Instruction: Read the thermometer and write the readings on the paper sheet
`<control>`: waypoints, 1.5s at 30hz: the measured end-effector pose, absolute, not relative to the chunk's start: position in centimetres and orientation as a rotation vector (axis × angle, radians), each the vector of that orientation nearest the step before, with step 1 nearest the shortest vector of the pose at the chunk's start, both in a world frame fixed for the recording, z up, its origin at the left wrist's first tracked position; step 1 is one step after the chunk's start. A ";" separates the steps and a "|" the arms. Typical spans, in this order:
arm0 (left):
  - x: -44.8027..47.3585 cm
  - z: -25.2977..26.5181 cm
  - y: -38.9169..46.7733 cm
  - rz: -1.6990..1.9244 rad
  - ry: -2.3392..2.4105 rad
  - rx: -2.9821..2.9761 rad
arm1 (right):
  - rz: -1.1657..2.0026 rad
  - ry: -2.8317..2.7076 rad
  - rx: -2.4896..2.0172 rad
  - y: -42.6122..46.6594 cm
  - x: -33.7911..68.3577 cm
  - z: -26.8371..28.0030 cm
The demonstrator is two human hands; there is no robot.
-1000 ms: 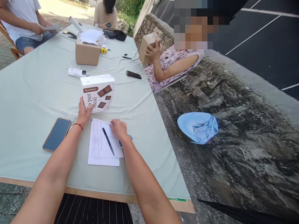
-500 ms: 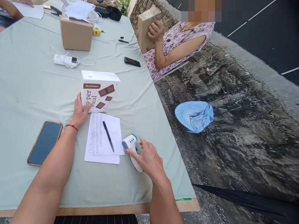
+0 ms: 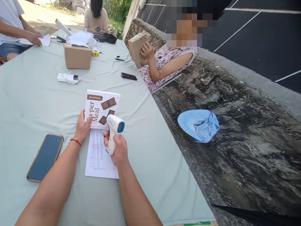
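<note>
My left hand (image 3: 82,126) grips the lower left side of a white food box (image 3: 96,106) printed with brown chocolate pieces, standing upright on the table. Wrapped round the handle of a white and blue infrared thermometer (image 3: 113,125) is my right hand (image 3: 118,147). The thermometer is raised in front of the box's lower right corner, its small screen facing back toward me. Printed sheets of paper (image 3: 101,171) lie below the box, partly covered by my right hand and forearm. The pen seen there earlier is hidden now.
A large phone (image 3: 45,158) lies left of my left forearm. Farther back are a white corded device (image 3: 67,78), a cardboard box (image 3: 77,57) and a dark phone (image 3: 129,76). Beyond the table's right edge, a person (image 3: 162,67) holds a carton; a blue hat (image 3: 199,125) is nearer.
My right hand has closed on the thermometer and lifted it up and left to the box. My left hand keeps its hold on the box. The view has tilted up.
</note>
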State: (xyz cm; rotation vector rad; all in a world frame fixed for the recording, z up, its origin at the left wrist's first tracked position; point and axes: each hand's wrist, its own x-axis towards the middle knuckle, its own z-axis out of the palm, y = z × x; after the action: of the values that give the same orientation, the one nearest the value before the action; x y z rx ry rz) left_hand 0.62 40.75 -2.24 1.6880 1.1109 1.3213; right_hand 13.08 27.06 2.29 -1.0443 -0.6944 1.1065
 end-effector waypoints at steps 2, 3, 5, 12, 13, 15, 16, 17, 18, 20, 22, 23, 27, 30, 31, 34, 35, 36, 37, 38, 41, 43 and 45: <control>0.6 -2.2 40.8 1.293 1.131 1.718 | 1.125 -0.670 -1.055 27.6 12.4 1.3; 0.6 -2.1 40.7 1.286 1.138 1.725 | 1.136 -0.667 -1.084 27.7 12.2 0.8; 0.7 -1.8 40.6 1.276 1.162 1.724 | 1.159 -0.655 -1.153 27.8 12.3 0.1; 0.9 -0.5 39.6 1.204 1.203 1.691 | 1.139 -0.693 -1.222 28.4 12.3 -0.5; 0.9 -0.4 39.6 1.204 1.206 1.700 | 1.135 -0.706 -1.230 28.4 12.2 -0.6; 0.9 -0.3 39.6 1.209 1.207 1.715 | 1.123 -0.714 -1.244 28.3 12.1 -0.7; 1.0 -0.3 39.6 1.209 1.205 1.719 | 1.120 -0.715 -1.243 28.3 12.1 -0.7; 1.0 -0.3 39.6 1.207 1.205 1.719 | 1.123 -0.713 -1.237 28.3 12.0 -0.7; 1.0 -0.3 39.7 1.203 1.207 1.713 | 1.130 -0.709 -1.227 28.3 12.0 -0.7; 1.0 -0.3 39.7 1.196 1.205 1.701 | 1.149 -0.700 -1.204 28.2 12.0 -0.5; 1.0 -0.3 39.8 1.195 1.190 1.690 | 1.171 -0.684 -1.185 28.1 12.0 -0.4; 1.0 -0.2 39.8 1.193 1.178 1.686 | 1.181 -0.674 -1.175 28.1 12.0 -0.4; 0.9 0.1 39.7 1.175 1.162 1.672 | 1.192 -0.656 -1.159 27.9 12.0 -0.4; 0.9 0.4 39.6 1.161 1.151 1.663 | 1.243 -0.667 -1.154 27.7 12.0 -0.3; 0.9 0.4 39.6 1.161 1.142 1.663 | 1.257 -0.680 -1.152 27.6 12.0 -0.3; 1.0 0.2 39.6 1.182 1.127 1.672 | 1.223 -0.746 -1.182 27.3 11.8 0.1; 1.0 0.1 39.6 1.189 1.130 1.671 | 1.190 -0.769 -1.204 27.1 11.7 0.4; 1.0 -0.2 39.7 1.193 1.137 1.667 | 1.155 -0.784 -1.229 27.0 11.6 0.6; 1.0 -0.5 39.7 1.201 1.143 1.661 | 1.123 -0.793 -1.253 26.9 11.6 0.8; 1.0 -0.8 39.8 1.215 1.146 1.654 | 1.096 -0.797 -1.274 26.8 11.6 1.1; 0.8 -1.8 40.4 1.319 1.141 1.642 | 1.048 -0.799 -1.322 26.4 11.8 1.8; 0.5 -2.2 41.0 1.400 1.138 1.639 | 1.029 -0.798 -1.341 26.2 12.0 2.3; 0.2 -2.3 41.5 1.446 1.136 1.639 | 1.012 -0.796 -1.348 25.9 12.3 2.7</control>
State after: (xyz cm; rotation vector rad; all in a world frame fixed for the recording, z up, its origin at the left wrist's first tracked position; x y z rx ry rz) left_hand 0.16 41.49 -2.34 1.6393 1.1362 1.4459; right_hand 12.34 25.95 2.75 -1.3484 -0.7955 1.0121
